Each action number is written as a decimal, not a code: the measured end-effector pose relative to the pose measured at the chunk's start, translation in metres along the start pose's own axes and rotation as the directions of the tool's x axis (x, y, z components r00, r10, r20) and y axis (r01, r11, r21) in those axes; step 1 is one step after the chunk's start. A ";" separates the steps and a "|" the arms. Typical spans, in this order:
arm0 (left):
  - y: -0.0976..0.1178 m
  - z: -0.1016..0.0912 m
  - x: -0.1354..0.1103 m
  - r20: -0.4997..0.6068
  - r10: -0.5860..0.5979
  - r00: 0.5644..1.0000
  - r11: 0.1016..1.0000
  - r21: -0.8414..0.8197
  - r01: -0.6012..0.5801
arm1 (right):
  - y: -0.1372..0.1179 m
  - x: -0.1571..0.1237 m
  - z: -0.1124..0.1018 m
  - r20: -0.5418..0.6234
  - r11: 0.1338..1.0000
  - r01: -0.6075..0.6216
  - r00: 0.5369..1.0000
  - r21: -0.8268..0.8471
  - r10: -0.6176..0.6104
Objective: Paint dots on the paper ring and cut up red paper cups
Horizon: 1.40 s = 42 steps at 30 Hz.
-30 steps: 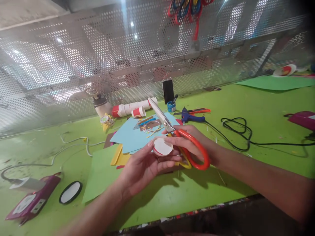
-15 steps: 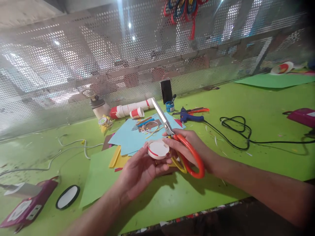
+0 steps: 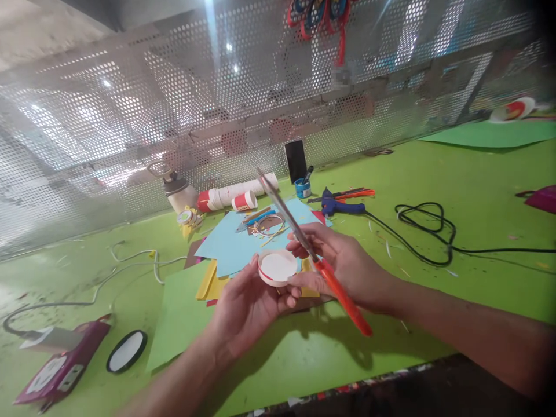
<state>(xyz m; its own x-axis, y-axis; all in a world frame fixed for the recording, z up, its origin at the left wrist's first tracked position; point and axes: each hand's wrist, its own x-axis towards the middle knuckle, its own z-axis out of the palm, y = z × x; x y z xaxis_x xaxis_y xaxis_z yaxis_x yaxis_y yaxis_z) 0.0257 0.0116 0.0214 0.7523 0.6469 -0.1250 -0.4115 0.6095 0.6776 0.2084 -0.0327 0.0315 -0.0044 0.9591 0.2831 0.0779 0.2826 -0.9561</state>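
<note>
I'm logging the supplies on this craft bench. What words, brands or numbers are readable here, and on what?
No text can be read in this view.
Print on the red-and-white glue bottle: too blurred to read.
White labels on the magenta box: too small to read.
The white disc in the left hand: blank, with only a red edge stripe.
The scissors in the right hand: no marking visible.

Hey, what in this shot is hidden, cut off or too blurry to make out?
All in the head view:
- scissors: the blades are motion-blurred, so open or closed is unclear; the right hand covers part of the handles.
- white round piece: its underside is hidden by the left hand.
- white tube: the label is too small to read.
- hanging ornament: cut off by the top edge.
- purple case: cut off by the right edge.
</note>
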 end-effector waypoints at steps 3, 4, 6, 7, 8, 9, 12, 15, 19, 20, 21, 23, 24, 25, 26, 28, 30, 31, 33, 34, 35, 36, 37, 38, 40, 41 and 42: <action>-0.003 0.000 -0.001 0.027 0.003 1.000 1.000 0.009 -0.003 | -0.001 -0.002 0.004 0.019 1.000 0.014 1.000 0.004 -0.014; -0.004 0.000 -0.001 0.035 0.000 0.999 1.000 0.014 -0.001 | -0.002 -0.002 0.005 0.020 1.000 0.017 1.000 0.005 -0.017; -0.006 0.000 -0.001 0.043 -0.001 0.999 1.000 0.018 0.001 | -0.003 -0.002 0.005 0.022 1.000 0.022 1.000 -0.005 -0.022; -0.006 0.000 0.000 0.046 0.002 0.999 1.000 0.017 -0.002 | -0.004 -0.002 0.005 0.027 1.000 0.023 0.999 -0.009 -0.022; -0.006 0.000 0.000 0.049 0.003 0.999 1.000 0.018 -0.004 | -0.004 -0.002 0.004 0.032 1.000 0.021 0.999 -0.013 -0.020; -0.007 0.000 0.000 0.057 0.005 0.998 1.000 0.018 -0.006 | -0.004 -0.002 0.004 0.036 1.000 0.018 0.999 -0.017 -0.018; -0.007 0.001 0.001 0.058 0.024 0.998 1.000 0.003 -0.024 | -0.002 -0.002 0.002 0.031 1.000 0.007 0.999 -0.002 -0.007; -0.009 0.002 0.002 -0.073 0.073 0.995 0.997 0.044 -0.070 | 0.001 0.000 0.000 0.032 0.998 -0.049 0.998 0.040 0.048; -0.012 0.002 0.002 -0.232 0.192 0.954 0.963 0.233 -0.137 | 0.004 0.007 -0.003 0.004 0.987 -0.137 0.991 0.085 0.137; -0.013 0.002 0.001 -0.224 0.225 0.948 0.947 0.278 -0.159 | 0.005 0.009 -0.004 0.006 0.984 -0.151 0.989 0.094 0.151; -0.013 0.002 0.000 -0.207 0.256 0.944 0.930 0.318 -0.182 | 0.005 0.011 -0.005 0.013 0.981 -0.163 0.987 0.101 0.163; -0.013 0.002 -0.002 -0.175 0.297 0.939 0.897 0.389 -0.212 | 0.006 0.013 -0.007 0.027 0.976 -0.187 0.982 0.116 0.185; -0.012 0.002 -0.003 -0.168 0.302 0.938 0.881 0.424 -0.208 | 0.006 0.013 -0.007 0.033 0.973 -0.197 0.980 0.121 0.195; -0.012 0.001 -0.003 -0.163 0.301 0.940 0.865 0.461 -0.197 | 0.006 0.014 -0.008 0.040 0.971 -0.206 0.978 0.125 0.203; -0.011 0.000 -0.004 -0.161 0.298 0.941 0.846 0.501 -0.182 | 0.005 0.014 -0.008 0.048 0.968 -0.215 0.976 0.127 0.210; -0.010 -0.001 -0.003 -0.162 0.296 0.941 0.796 0.587 -0.149 | 0.004 0.013 -0.008 0.069 0.965 -0.228 0.973 0.131 0.221; -0.010 -0.003 -0.002 -0.159 0.308 0.938 0.743 0.656 -0.133 | 0.003 0.012 -0.006 0.089 0.962 -0.239 0.969 0.132 0.229; -0.010 -0.003 -0.001 -0.161 0.317 0.935 0.724 0.678 -0.129 | 0.003 0.012 -0.006 0.094 0.961 -0.243 0.968 0.131 0.232; -0.011 -0.003 0.000 -0.159 0.335 0.929 0.703 0.698 -0.134 | 0.002 0.011 -0.005 0.088 0.961 -0.244 0.968 0.127 0.234; -0.011 -0.003 0.000 -0.157 0.344 0.926 0.700 0.700 -0.141 | 0.001 0.011 -0.004 0.082 0.962 -0.242 0.969 0.126 0.233; -0.010 -0.003 0.000 -0.154 0.353 0.923 0.698 0.700 -0.151 | -0.001 0.011 -0.005 0.072 0.963 -0.239 0.970 0.125 0.232; -0.008 -0.003 0.000 -0.147 0.365 0.920 0.698 0.696 -0.165 | -0.003 0.011 -0.006 0.059 0.965 -0.234 0.972 0.121 0.228; -0.006 -0.003 -0.001 -0.133 0.382 0.915 0.698 0.690 -0.191 | -0.005 0.010 -0.007 0.041 0.968 -0.225 0.974 0.109 0.222; -0.003 -0.004 -0.002 -0.115 0.405 0.907 0.693 0.685 -0.222 | -0.008 0.009 -0.010 0.022 0.974 -0.209 0.978 0.081 0.208; 0.005 -0.006 -0.002 -0.073 0.460 0.885 0.665 0.689 -0.289 | -0.015 0.007 -0.017 0.006 0.986 -0.159 0.987 -0.048 0.160; 0.009 -0.007 -0.003 -0.047 0.493 0.869 0.641 0.696 -0.325 | -0.018 0.005 -0.021 0.018 0.982 -0.113 0.993 -0.149 0.117; 0.014 -0.008 -0.003 -0.017 0.527 0.849 0.610 0.703 -0.365 | -0.020 0.003 -0.025 0.057 0.959 -0.073 0.994 -0.274 0.092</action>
<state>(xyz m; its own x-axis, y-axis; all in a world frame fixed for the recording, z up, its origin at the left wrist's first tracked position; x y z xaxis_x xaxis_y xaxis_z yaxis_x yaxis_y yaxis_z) 0.0137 0.0217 0.0253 0.4132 0.8787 0.2389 -0.1640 -0.1863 0.9687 0.2313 -0.0362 0.0536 -0.0543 0.9804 0.1893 0.3478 0.1963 -0.9168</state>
